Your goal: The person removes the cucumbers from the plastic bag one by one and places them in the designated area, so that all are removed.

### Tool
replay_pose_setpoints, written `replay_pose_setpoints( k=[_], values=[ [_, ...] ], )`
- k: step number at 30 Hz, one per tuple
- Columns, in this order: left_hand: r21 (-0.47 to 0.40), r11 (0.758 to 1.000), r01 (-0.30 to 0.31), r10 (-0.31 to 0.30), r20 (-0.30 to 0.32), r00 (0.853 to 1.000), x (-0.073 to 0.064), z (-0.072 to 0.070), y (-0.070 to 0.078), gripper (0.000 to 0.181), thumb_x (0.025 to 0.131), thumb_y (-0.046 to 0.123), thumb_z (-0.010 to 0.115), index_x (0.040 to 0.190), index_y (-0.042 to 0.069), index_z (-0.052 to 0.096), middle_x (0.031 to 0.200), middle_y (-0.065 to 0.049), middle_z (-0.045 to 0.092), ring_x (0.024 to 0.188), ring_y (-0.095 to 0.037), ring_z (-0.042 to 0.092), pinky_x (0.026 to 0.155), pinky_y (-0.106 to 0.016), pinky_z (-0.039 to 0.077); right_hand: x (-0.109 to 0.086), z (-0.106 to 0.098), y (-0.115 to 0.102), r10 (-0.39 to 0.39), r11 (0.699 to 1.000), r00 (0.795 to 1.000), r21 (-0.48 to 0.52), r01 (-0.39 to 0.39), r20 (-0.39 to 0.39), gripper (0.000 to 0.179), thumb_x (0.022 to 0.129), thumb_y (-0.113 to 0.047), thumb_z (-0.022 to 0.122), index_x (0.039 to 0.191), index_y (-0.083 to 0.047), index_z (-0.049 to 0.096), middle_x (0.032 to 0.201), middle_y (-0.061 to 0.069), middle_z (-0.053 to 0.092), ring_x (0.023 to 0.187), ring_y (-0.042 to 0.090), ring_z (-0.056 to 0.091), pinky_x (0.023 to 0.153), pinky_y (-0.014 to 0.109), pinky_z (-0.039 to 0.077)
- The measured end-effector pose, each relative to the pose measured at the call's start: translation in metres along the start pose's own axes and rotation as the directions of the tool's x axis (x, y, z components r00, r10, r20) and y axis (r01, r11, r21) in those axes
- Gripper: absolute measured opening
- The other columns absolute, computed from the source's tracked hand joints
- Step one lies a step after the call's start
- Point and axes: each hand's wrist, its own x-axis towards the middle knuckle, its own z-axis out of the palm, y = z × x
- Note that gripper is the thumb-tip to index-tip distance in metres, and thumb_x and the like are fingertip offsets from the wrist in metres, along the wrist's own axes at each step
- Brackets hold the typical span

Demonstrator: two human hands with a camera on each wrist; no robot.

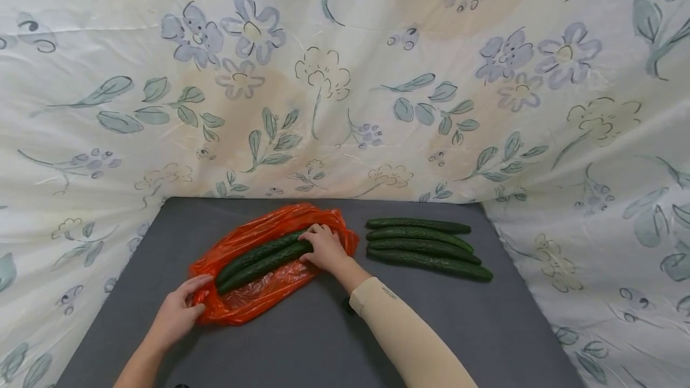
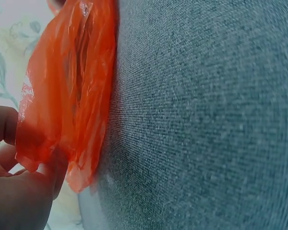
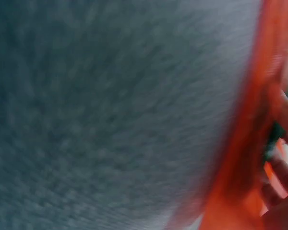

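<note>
While the left hand pinches the orange-red plastic bag's left end and the right hand grips the two cucumbers lying in it, these look firm, fairly weighty, probably best held mid-length.

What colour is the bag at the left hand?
The bag is orange-red, seen best in the head view.

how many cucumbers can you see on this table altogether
6. Two cucumbers lie side by side in the red bag, partly covered by the right hand; four cucumbers lie alongside each other, right of it. The bag's folds could hide more.
</note>
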Motion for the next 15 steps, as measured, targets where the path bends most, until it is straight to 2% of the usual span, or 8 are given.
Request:
replay_pose_setpoints(
  k=[4, 9, 12, 15],
  values=[
    [0.004, 1.0, 0.01, -0.01, 0.002, 1.0, 0.0, 0.0, -0.001, 0.056, 0.087, -0.003, 0.059, 0.143, -0.003, 0.053, 0.153, -0.027, 0.04, 0.104, -0.017, 0.054, 0.064, -0.026, 0.043, 0.005, 0.004, 0.002, -0.005, 1.0, 1.0, -0.01, 0.005, -0.007, 0.043, 0.088, -0.041, 0.073, 0.128, -0.032, 0.065, 0.128, -0.003, 0.055, 0.122, 0.025, 0.051, 0.101, 0.054, 0.041],
    [-0.003, 1.0, 0.007, -0.007, 0.005, 1.0, 0.002, 0.001, -0.001, 0.055, 0.088, -0.003, 0.058, 0.143, -0.003, 0.053, 0.152, -0.026, 0.041, 0.102, -0.007, 0.058, 0.067, -0.023, 0.046, 0.006, 0.004, 0.004, -0.048, 0.999, 0.998, 0.002, 0.048, 0.029, 0.042, 0.089, -0.038, 0.071, 0.131, -0.036, 0.064, 0.124, -0.001, 0.052, 0.118, 0.024, 0.048, 0.095, 0.048, 0.042],
    [-0.004, 1.0, 0.004, -0.004, 0.004, 1.0, 0.003, 0.002, -0.001, 0.055, 0.088, -0.004, 0.058, 0.142, -0.003, 0.053, 0.152, -0.026, 0.042, 0.104, -0.004, 0.057, 0.07, -0.022, 0.047, 0.002, 0.0, 0.002, -0.075, 0.997, 0.996, -0.009, 0.076, 0.042, 0.042, 0.091, -0.038, 0.069, 0.133, -0.036, 0.064, 0.128, -0.002, 0.052, 0.12, 0.022, 0.047, 0.099, 0.052, 0.042],
    [-0.001, 1.0, 0.011, -0.011, 0.001, 1.0, 0.003, 0.001, -0.001, 0.055, 0.088, -0.004, 0.058, 0.142, -0.003, 0.053, 0.152, -0.026, 0.042, 0.107, -0.011, 0.058, 0.071, -0.021, 0.047, -0.003, -0.007, -0.004, -0.096, 0.995, 0.994, -0.019, 0.097, 0.054, 0.042, 0.093, -0.037, 0.068, 0.135, -0.034, 0.062, 0.136, -0.004, 0.055, 0.126, 0.021, 0.049, 0.102, 0.055, 0.039]
  ],
)
